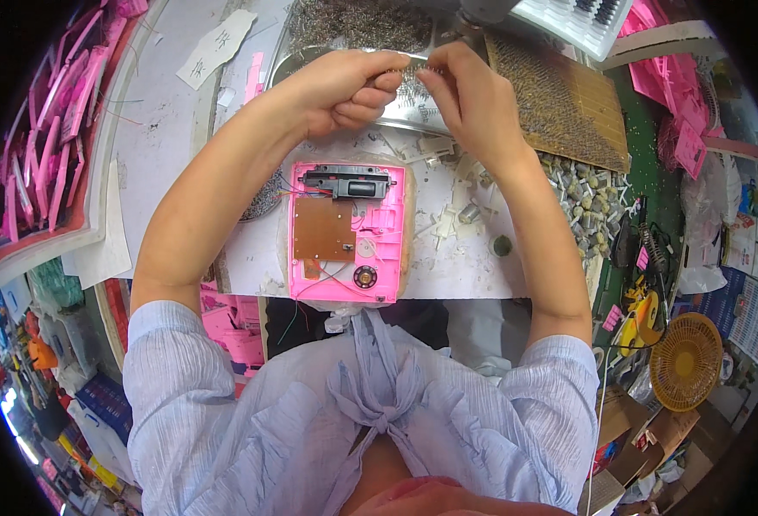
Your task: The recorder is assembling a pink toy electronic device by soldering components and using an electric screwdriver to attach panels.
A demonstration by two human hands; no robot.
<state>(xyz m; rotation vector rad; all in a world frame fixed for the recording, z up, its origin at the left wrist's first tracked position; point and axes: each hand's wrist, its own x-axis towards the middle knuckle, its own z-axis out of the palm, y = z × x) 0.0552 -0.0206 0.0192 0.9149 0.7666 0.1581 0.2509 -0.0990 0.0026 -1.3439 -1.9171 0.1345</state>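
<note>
Both hands are raised over a metal tray [435,120] of small loose metal parts at the far side of the bench. My left hand [353,93] is closed, its thumb and forefinger pressed together and the other fingers curled in. Close beside it, my right hand [474,90] pinches with thumb and forefinger. Whatever tiny pieces the fingertips hold are too small to make out. Nearer to me lies an open pink plastic housing [388,275], untouched. Inside it are a brown circuit board [323,230], a black module [345,182], a round black part [364,276] and thin wires.
A brown board [560,103] set with rows of small metal pieces lies right of the tray, beside a heap of small grey motor-like parts [581,193]. Pink plastic pieces [52,129] fill a container at left. White plastic scraps [448,215] lie right of the housing.
</note>
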